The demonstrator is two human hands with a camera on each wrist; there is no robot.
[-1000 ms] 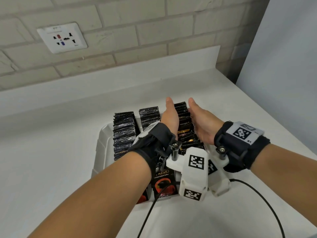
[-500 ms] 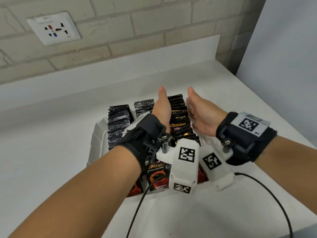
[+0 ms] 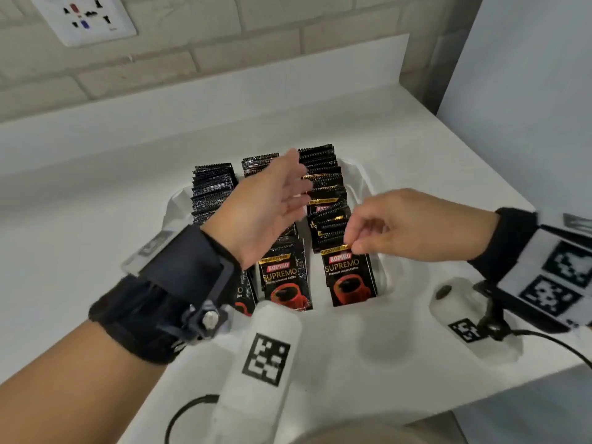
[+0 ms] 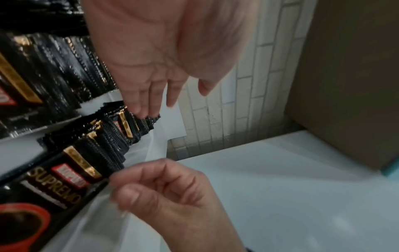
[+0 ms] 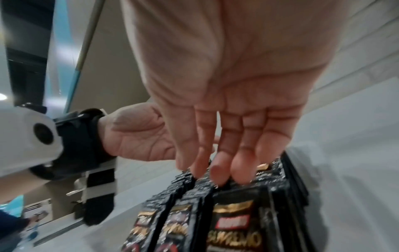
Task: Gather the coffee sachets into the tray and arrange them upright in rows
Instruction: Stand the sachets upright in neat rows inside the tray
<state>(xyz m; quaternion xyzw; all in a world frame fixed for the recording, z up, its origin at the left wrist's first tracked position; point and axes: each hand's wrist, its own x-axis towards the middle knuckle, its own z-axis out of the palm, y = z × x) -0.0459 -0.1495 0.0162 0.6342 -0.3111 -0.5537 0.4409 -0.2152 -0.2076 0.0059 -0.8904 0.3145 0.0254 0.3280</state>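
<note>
A white tray (image 3: 386,274) on the counter holds three rows of black coffee sachets standing on edge: left row (image 3: 211,187), middle row (image 3: 259,163), right row (image 3: 323,181). My left hand (image 3: 294,184) hovers open above the middle row with its palm turned right and holds nothing; the left wrist view shows its fingers (image 4: 151,102) straight. My right hand (image 3: 354,246) is at the near end of the right row. Its fingertips (image 5: 215,170) pinch the top edge of the front sachet (image 3: 349,280), whose Supremo label faces me.
The white counter (image 3: 336,363) runs back to a ledge under a brick wall with a socket plate (image 3: 86,17). A grey panel (image 3: 528,91) stands at the right. The counter's front edge lies close behind my right wrist, where a black cable (image 3: 560,344) trails.
Both hands lay flat along the two sides of the right row. My left hand has lifted off and opened leftward; my right hand has drawn back to the row's near end and curled onto the front sachet.
</note>
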